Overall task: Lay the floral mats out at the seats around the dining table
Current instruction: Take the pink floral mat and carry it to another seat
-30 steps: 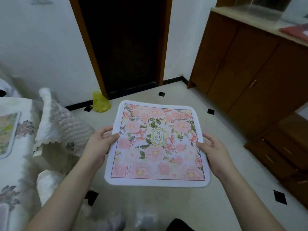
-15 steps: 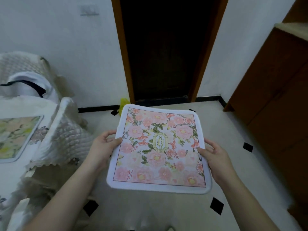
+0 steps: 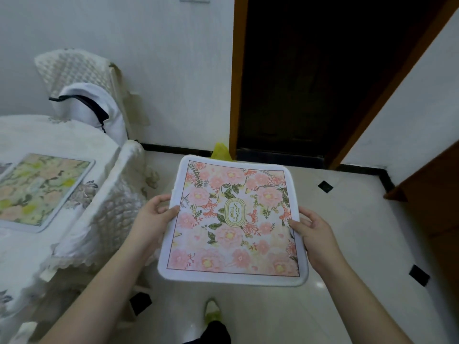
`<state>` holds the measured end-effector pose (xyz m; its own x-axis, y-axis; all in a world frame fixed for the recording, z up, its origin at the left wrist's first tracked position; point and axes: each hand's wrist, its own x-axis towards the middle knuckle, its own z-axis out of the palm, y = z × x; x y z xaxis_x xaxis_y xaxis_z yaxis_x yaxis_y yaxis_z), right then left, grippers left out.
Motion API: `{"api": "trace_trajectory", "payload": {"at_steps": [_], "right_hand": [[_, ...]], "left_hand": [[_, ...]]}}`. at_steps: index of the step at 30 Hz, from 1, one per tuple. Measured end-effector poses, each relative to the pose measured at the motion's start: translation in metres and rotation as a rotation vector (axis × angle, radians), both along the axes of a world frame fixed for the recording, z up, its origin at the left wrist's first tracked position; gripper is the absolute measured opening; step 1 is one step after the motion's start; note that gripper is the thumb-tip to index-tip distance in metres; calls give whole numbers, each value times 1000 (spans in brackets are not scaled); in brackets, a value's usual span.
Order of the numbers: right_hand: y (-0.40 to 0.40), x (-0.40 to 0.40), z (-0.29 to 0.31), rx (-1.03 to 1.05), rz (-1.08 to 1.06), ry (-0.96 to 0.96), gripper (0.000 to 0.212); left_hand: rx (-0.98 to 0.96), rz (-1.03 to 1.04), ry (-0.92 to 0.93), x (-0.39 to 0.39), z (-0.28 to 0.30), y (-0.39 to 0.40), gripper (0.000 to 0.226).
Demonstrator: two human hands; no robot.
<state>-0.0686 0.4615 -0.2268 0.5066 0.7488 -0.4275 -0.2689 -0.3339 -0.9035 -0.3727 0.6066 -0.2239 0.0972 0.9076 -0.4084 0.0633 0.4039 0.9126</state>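
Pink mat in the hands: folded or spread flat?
Spread flat. The pink mat shows its whole printed face and all four rounded corners, with the left hand and right hand gripping opposite edges.

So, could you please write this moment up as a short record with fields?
held item: pink floral mat, roughly level, over the floor
left hand: grips the mat's left edge
right hand: grips the mat's right edge
already laid: green floral mat flat on the table
table cover: white cloth
seating: covered chair beside the table
ahead: dark doorway
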Motion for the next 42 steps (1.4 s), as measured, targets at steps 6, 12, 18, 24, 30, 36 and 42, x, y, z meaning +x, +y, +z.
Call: {"api": "trace_trajectory", "payload": {"at_steps": [6, 12, 18, 24, 30, 36, 42], "right_hand": [[95, 0, 5, -10, 40, -3, 32], [169, 19, 7, -6, 62, -18, 31], [261, 67, 3, 8, 133, -10, 34], [355, 115, 7, 22, 226, -7, 28], [447, 135, 17, 11, 373, -43, 35], [533, 102, 18, 22, 512, -30, 38], [617, 42, 18, 40, 627, 1, 36]], "left_hand": [[5, 56, -10, -7, 2, 74, 24], [25, 97, 9, 9, 6, 146, 27], [14, 137, 32, 45, -2, 223, 26], [-16, 229, 17, 90, 9, 281, 23], [10, 356, 18, 102, 18, 328, 24], [-20, 493, 17, 69, 18, 362, 24], [5, 611, 38, 15, 15, 405, 22]]}}
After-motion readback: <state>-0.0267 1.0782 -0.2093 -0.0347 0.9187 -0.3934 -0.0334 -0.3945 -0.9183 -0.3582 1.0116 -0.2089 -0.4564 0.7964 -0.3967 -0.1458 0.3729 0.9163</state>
